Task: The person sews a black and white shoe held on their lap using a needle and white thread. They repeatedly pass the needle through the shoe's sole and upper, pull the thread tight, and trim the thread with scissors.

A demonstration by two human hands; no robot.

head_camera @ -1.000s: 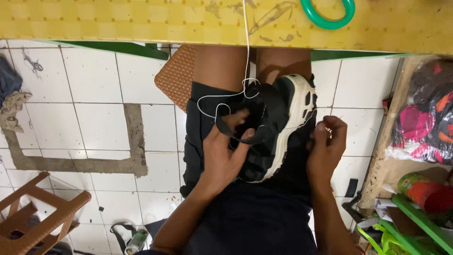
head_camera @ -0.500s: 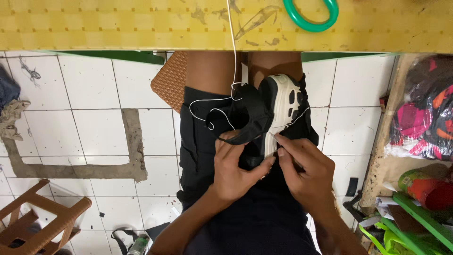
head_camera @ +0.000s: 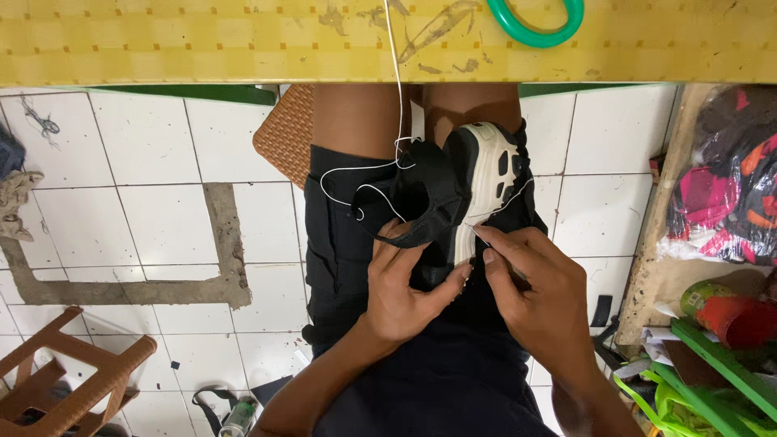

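Observation:
A black shoe [head_camera: 437, 190] with a thick white sole [head_camera: 490, 174] lies on my lap, sole turned to the right. My left hand [head_camera: 405, 283] grips the shoe's black upper from below. My right hand [head_camera: 534, 287] pinches a thin needle against the edge of the sole. White thread [head_camera: 396, 97] runs from the shoe up over the yellow table [head_camera: 202, 44] and loops across my black shorts [head_camera: 340, 243].
A green ring [head_camera: 538, 24] lies on the yellow table at the top. A brown woven mat [head_camera: 287, 133] and white floor tiles are to the left, a brown plastic stool [head_camera: 57, 380] at bottom left. Shelves with bags and coloured items stand at right.
The shoe has turned more sole-up and shifted slightly. My right hand moved from the shoe's right side onto the sole edge beside my left hand, now pinching the needle.

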